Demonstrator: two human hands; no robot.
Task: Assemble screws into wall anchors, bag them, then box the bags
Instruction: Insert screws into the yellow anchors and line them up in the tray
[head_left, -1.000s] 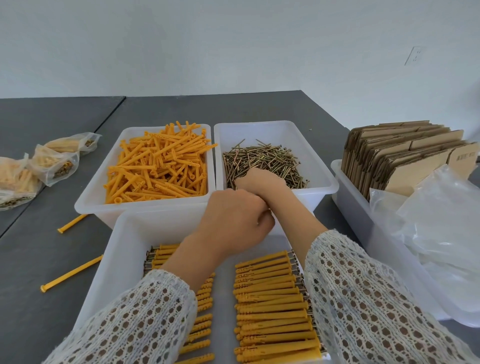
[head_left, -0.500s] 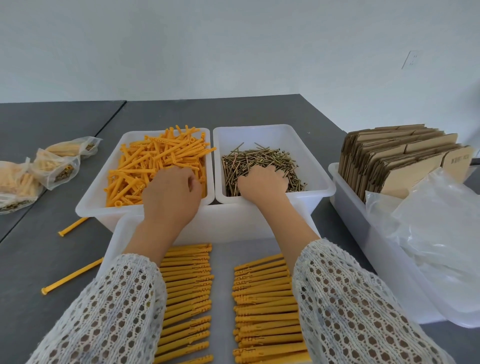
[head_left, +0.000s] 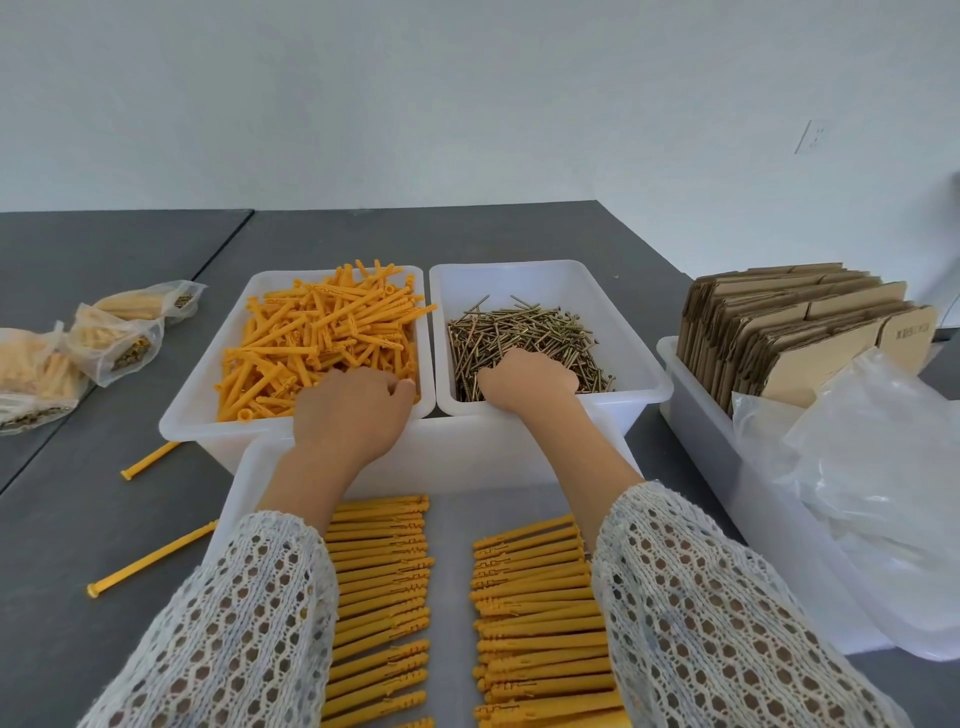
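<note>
Nearest, a white tray (head_left: 236, 499) holds two columns of assembled yellow anchors (head_left: 535, 613), lying side by side, lengthwise left to right. Both forearms, in white open-knit sleeves (head_left: 727, 623), cross over this tray.

Left of the tray, two loose yellow anchors (head_left: 150, 558) lie on the dark grey table (head_left: 67, 519), apart from each other.

Beyond the tray, two white bins sit side by side, touching. The left bin (head_left: 192, 400) is heaped with loose yellow wall anchors (head_left: 322, 332). The left hand (head_left: 353, 410) reaches into its near right corner, knuckles up, fingers curled down into the pile; whether they grip an anchor cannot be told.

The right bin (head_left: 623, 322) holds a pile of brass-coloured screws (head_left: 524, 327). The right hand (head_left: 530, 376) rests on the near part of the pile, fingers bent under and hidden; grip cannot be told.

To the right, a long white bin (head_left: 696, 415) carries clear plastic bags (head_left: 883, 467) in front and flat cardboard box blanks (head_left: 795, 322) standing on edge behind.

Far left, filled bags of anchors (head_left: 114, 338) lie on the table.
</note>
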